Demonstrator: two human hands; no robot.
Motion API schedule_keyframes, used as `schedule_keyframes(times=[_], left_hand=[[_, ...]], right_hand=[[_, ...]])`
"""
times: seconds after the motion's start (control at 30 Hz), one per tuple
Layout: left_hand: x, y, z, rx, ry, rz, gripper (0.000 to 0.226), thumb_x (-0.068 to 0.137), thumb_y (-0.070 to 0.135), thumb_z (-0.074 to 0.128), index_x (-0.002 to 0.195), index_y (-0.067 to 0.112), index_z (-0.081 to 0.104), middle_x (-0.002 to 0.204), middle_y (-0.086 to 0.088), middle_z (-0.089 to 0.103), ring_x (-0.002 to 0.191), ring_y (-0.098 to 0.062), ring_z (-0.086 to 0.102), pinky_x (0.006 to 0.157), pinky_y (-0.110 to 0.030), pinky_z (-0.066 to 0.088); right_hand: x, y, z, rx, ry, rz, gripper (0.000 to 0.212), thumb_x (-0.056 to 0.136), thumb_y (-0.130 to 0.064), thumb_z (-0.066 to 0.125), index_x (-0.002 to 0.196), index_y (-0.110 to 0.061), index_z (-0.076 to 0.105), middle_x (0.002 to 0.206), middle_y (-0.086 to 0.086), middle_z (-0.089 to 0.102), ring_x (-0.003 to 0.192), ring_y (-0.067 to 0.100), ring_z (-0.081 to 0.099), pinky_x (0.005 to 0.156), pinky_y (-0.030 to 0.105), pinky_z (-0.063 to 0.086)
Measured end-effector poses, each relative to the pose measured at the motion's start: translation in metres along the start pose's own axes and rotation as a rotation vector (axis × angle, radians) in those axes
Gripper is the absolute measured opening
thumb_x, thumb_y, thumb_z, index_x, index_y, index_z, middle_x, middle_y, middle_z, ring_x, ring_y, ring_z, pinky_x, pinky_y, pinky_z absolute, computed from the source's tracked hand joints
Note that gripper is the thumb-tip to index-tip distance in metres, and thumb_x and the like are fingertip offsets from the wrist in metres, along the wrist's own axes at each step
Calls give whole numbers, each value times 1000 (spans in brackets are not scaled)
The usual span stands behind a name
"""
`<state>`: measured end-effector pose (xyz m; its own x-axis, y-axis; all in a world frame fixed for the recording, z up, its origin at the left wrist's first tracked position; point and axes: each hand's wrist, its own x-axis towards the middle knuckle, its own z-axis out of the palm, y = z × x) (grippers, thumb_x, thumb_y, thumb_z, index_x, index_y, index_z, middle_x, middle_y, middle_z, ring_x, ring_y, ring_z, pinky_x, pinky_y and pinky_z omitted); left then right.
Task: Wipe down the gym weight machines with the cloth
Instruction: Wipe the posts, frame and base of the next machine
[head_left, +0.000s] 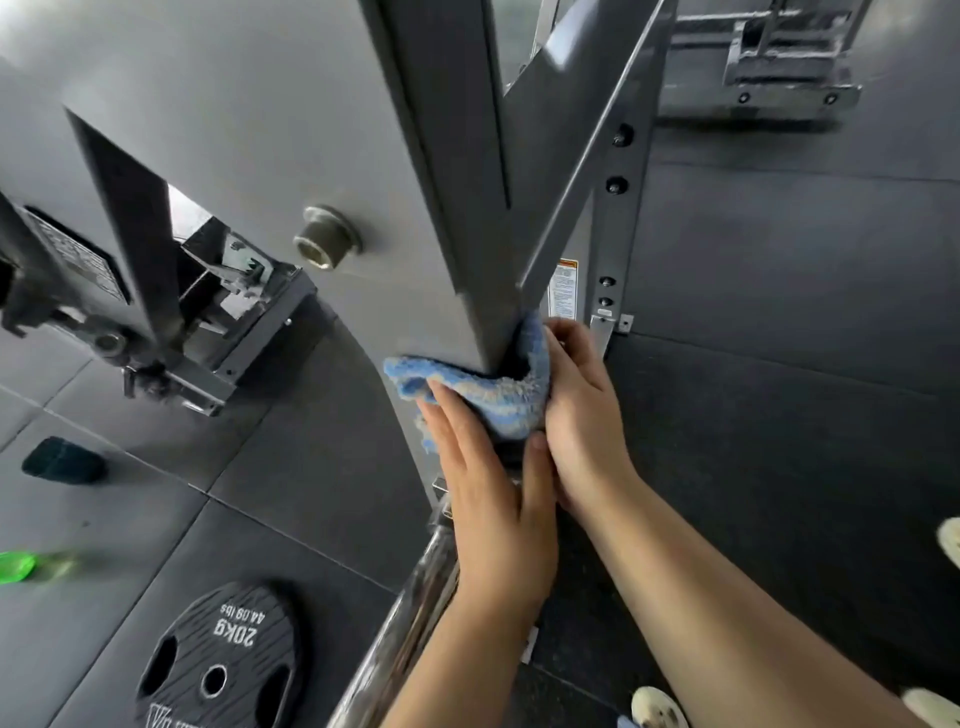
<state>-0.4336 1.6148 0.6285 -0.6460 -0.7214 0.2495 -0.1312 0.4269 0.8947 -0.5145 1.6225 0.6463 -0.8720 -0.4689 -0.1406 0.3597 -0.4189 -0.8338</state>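
A blue cloth (488, 395) is wrapped around the lower end of a grey steel beam (457, 208) of the weight machine. My left hand (488, 499) presses the cloth from below, fingers straight along it and thumb on its right side. My right hand (582, 415) cups the cloth against the beam's right face, fingers curled over the cloth's upper edge. Both hands touch each other at the thumbs. The part of the cloth behind the beam is hidden.
A chrome bar (395, 639) runs down under my left forearm. A black 20 kg plate (218, 660) lies on the rubber floor at lower left. A green bottle (21, 566) and a dark pad (62, 460) lie further left. A grey upright (615, 234) stands right of the beam.
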Motion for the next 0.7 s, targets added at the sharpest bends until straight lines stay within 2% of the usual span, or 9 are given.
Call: schedule_keyframes(times=[0.1, 0.2, 0.3, 0.4, 0.47, 0.5, 0.57, 0.63, 0.7], left_hand=[[13, -6, 10, 101, 98, -99, 86, 94, 19, 51, 137, 27, -22, 148, 12, -24, 131, 9, -25, 96, 5, -10], [10, -24, 16, 190, 55, -206, 90, 93, 13, 51, 129, 27, -31, 151, -6, -29, 141, -15, -22, 103, -9, -11], [-6, -36, 20, 214, -4, -340, 92, 93, 6, 51, 132, 19, -32, 152, -11, -27, 142, -19, -18, 102, -10, -7], [-10, -39, 19, 107, -3, -437, 89, 90, 10, 56, 147, 13, -12, 156, -20, -2, 144, -34, 1, 116, -32, 9], [-3, -37, 16, -70, 50, -395, 85, 86, 30, 59, 145, 38, -2, 157, -12, 9, 140, -44, 11, 112, -58, 20], [2, -32, 13, -105, 64, -344, 79, 87, 37, 54, 141, 48, -3, 158, 4, 2, 144, -35, 4, 114, -54, 18], [11, -23, 9, -67, 102, -204, 66, 93, 32, 42, 131, 47, -9, 140, 32, -15, 138, 1, -13, 114, -18, 4], [19, -21, 6, -2, 116, -133, 62, 91, 34, 34, 127, 38, -16, 132, 31, -21, 129, 9, -20, 101, 2, -6], [20, -31, 3, 127, 78, -87, 76, 90, 55, 37, 127, 28, -23, 136, 15, -27, 130, -1, -24, 102, -1, -13]], right_hand=[[20, 8, -1, -130, -59, 178, 28, 100, -14, 33, 103, -2, 58, 101, 19, 62, 98, 25, 59, 89, 38, 48], [26, 19, -14, -436, -127, 361, 37, 100, -18, 31, 76, -19, 59, 81, 3, 62, 78, 12, 57, 67, 22, 46], [20, 34, -35, -598, -192, 447, 36, 100, -20, 28, 79, -26, 57, 79, -3, 59, 72, 6, 54, 61, 18, 43], [9, 41, -43, -585, -224, 347, 42, 93, -28, 30, 118, -14, 61, 116, 8, 64, 109, 15, 58, 97, 32, 46], [8, 31, -37, -455, -218, 280, 39, 98, -26, 33, 125, -11, 58, 124, 5, 61, 117, 12, 55, 106, 34, 39], [11, 26, -35, -400, -222, 244, 35, 101, -20, 33, 123, -10, 58, 122, 3, 62, 115, 9, 55, 105, 29, 40], [17, 13, -26, -333, -243, 180, 32, 101, -13, 31, 115, -11, 60, 115, 0, 63, 107, 4, 57, 97, 18, 42], [22, 9, -22, -275, -273, 159, 33, 102, -14, 29, 114, -15, 59, 115, 1, 63, 108, 4, 57, 95, 17, 43], [20, 16, -25, -279, -276, 194, 35, 103, -18, 27, 106, -22, 61, 107, -1, 66, 100, -4, 60, 89, 13, 46]])
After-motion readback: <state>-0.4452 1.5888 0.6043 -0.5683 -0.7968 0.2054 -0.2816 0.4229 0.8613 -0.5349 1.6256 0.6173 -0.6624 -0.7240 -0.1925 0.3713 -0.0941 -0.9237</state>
